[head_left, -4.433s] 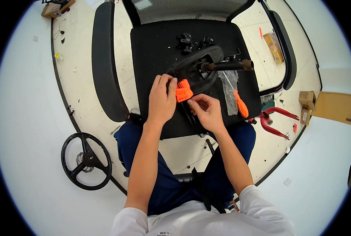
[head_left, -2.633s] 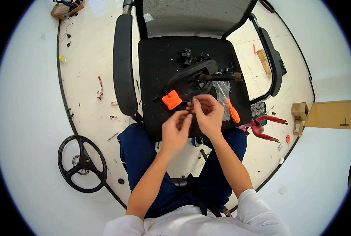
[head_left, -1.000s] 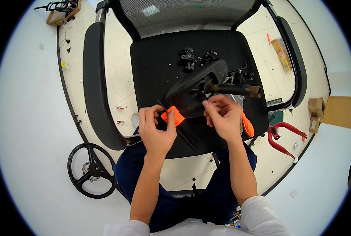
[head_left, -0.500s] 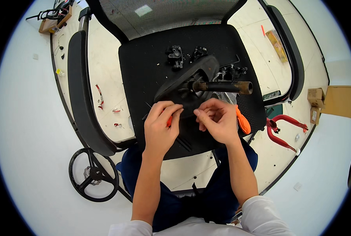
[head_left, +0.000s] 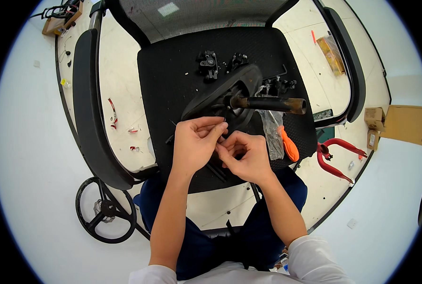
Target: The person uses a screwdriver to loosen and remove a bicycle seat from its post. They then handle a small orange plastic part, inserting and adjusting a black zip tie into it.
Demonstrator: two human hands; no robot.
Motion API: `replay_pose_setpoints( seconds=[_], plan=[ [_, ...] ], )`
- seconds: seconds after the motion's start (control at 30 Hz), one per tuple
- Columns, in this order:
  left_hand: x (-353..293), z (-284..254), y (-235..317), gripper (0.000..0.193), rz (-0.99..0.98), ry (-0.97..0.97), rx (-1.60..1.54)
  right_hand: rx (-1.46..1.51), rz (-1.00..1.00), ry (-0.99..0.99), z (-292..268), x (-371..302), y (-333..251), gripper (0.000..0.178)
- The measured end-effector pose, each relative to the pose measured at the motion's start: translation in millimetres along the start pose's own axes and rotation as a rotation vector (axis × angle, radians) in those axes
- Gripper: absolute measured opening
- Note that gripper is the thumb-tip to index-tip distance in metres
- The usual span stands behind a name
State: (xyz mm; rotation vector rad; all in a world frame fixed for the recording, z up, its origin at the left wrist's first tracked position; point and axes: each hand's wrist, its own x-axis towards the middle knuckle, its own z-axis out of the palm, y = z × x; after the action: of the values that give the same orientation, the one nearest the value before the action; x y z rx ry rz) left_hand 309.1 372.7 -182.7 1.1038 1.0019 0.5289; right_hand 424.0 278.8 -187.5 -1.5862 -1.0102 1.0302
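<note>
Over the front of a black chair seat (head_left: 161,85), my left hand (head_left: 194,144) and my right hand (head_left: 246,158) meet fingertip to fingertip. Both are closed in a pinch; whatever they hold is too small or hidden to name. Just beyond them lies a black bike saddle (head_left: 208,99), its seatpost (head_left: 272,104) pointing right. Beside my right hand are a clear plastic bag (head_left: 272,135) and an orange tool handle (head_left: 290,144). Black bike brake calipers (head_left: 208,65) sit behind the saddle, and a hex key (head_left: 282,72) lies to their right. Thin black rods (head_left: 215,171) show partly under my hands.
Armrests (head_left: 88,109) flank the seat. On the floor at left stands a black three-spoke wheel (head_left: 106,208) with a brake disc. A red bike fork (head_left: 336,146) lies at right, near cardboard boxes (head_left: 375,118). A yellow package (head_left: 331,54) lies beyond the right armrest.
My right hand has moved left and my fingertips have come together. The orange piece seen by my left fingers is out of sight. More of the plastic bag shows.
</note>
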Motion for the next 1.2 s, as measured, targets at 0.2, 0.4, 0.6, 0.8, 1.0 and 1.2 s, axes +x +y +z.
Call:
replay_pose_setpoints(
  seconds=[0.2, 0.4, 0.6, 0.8, 1.0, 1.2],
  plan=[
    [0, 3, -1, 0.018, 0.03, 0.03, 0.07, -0.079, -0.063, 0.043, 5, 2, -2, 0.015],
    [2, 5, -2, 0.018, 0.045, 0.058, 0.075, -0.086, -0.042, 0.019, 6, 4, 0, 0.013],
    [2, 6, -3, 0.017, 0.05, 0.068, 0.065, -0.068, -0.043, 0.055, 9, 4, -1, 0.013],
    [1, 8, -7, 0.017, 0.068, 0.088, 0.056, -0.086, -0.057, 0.056, 8, 4, -1, 0.014],
    [2, 10, -9, 0.016, 0.08, 0.105, 0.054, -0.1, -0.072, 0.057, 9, 4, -1, 0.015],
    [0, 11, -8, 0.014, 0.094, 0.123, 0.064, -0.089, -0.098, 0.053, 10, 5, 0, 0.015]
  ],
)
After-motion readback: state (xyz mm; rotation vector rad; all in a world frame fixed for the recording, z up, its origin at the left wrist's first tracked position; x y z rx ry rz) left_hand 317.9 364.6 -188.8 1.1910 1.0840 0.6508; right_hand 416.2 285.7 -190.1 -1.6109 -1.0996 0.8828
